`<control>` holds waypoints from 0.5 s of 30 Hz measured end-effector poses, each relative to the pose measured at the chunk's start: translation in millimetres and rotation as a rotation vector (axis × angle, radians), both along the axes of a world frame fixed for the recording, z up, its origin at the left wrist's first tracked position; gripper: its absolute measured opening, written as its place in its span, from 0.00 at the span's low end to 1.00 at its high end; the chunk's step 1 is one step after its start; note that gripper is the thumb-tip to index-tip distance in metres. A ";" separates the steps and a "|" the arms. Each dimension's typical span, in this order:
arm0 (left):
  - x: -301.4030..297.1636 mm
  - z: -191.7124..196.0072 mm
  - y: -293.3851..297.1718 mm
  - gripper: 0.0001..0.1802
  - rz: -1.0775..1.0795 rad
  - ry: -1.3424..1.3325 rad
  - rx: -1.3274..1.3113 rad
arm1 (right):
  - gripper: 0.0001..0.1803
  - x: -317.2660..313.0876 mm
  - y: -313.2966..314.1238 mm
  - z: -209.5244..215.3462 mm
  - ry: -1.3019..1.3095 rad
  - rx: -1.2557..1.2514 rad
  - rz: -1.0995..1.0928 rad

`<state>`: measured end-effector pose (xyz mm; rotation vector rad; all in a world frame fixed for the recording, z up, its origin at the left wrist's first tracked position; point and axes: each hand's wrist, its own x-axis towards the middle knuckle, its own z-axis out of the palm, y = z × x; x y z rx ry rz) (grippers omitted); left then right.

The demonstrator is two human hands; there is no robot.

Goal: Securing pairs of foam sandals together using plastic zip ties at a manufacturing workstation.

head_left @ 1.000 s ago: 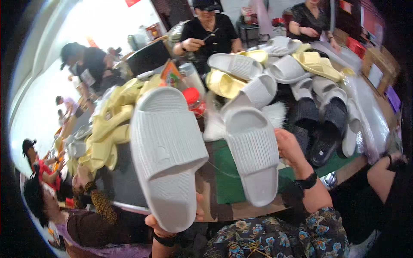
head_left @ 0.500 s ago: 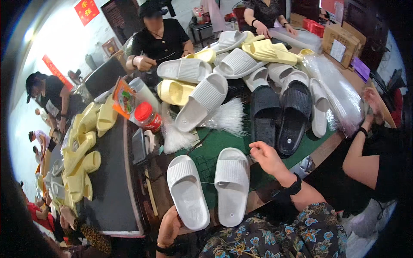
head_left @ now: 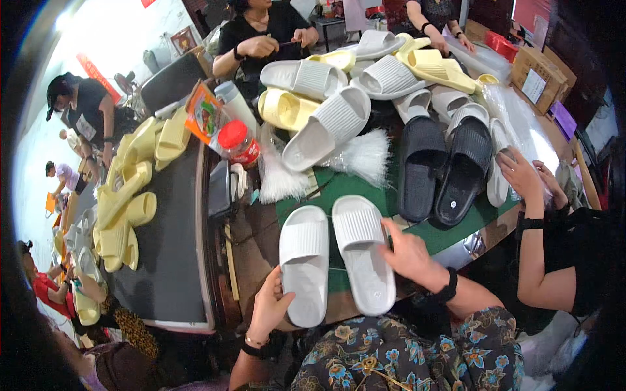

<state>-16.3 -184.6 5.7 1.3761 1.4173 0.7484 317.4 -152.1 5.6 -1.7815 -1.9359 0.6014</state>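
Observation:
Two white ribbed slide sandals lie side by side on the green mat [head_left: 365, 189] in front of me. My left hand [head_left: 270, 307] grips the heel edge of the left sandal [head_left: 304, 260]. My right hand [head_left: 409, 253] rests on the outer side of the right sandal [head_left: 362, 251], fingers spread along its edge. A thin tie runs between the pair.
A pair of black slides [head_left: 443, 166] lies to the right, with a heap of white and yellow slides [head_left: 339, 98] behind. A red-lidded jar [head_left: 238, 143] and white fibre bundles [head_left: 358, 153] stand mid-table. Yellow slides ride a dark conveyor [head_left: 169, 247] at left. Other people's hands [head_left: 521, 173] work nearby.
The two white sandals came down from being held up close to the camera and now lie flat on the mat, with both hands still on them.

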 end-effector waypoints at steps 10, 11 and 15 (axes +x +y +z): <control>14.7 2.1 -8.1 0.39 -0.076 0.356 0.179 | 0.31 -13.9 30.3 -7.4 0.074 0.023 0.003; 15.6 4.0 -8.9 0.38 -0.075 0.388 0.194 | 0.31 -13.7 29.0 -6.2 0.081 0.029 0.016; 23.3 20.1 -6.2 0.34 0.015 0.374 0.278 | 0.33 -6.3 16.2 28.2 0.183 0.003 -0.040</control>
